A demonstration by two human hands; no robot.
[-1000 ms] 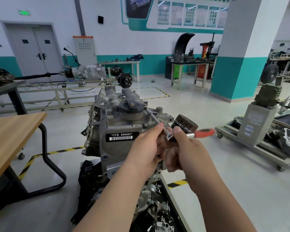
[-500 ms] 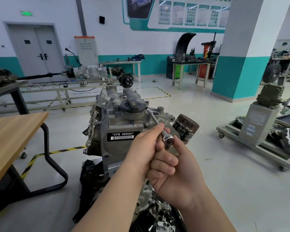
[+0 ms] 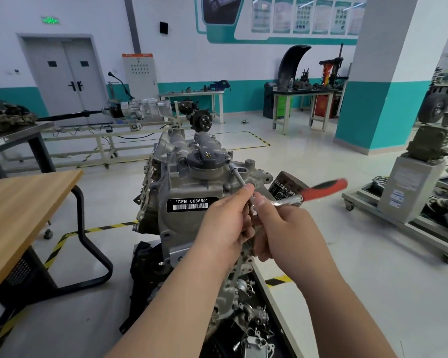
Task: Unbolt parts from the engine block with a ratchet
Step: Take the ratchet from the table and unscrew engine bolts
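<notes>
A grey engine block [image 3: 181, 187] with a black label reading CFB 666660 stands in front of me. A thin extension bar [image 3: 237, 175] runs from a bolt beside the black oil filler cap [image 3: 204, 161] back to the ratchet head. My left hand [image 3: 225, 228] pinches the near end of that bar. My right hand [image 3: 290, 228] holds the ratchet [image 3: 321, 188] near its head; the red handle sticks out to the right. A dark oil filter [image 3: 285, 186] hangs on the block's right side behind the ratchet.
A wooden table [image 3: 18, 210] on a black frame stands to the left. Loose metal parts [image 3: 254, 329] lie low beside the engine. A grey trolley with equipment [image 3: 409, 200] sits to the right, a teal and white pillar [image 3: 388, 81] behind it. Workbenches line the far wall.
The ratchet's red handle has swung back out to the right after being turned out of sight half a second ago. My left hand stays on the extension bar.
</notes>
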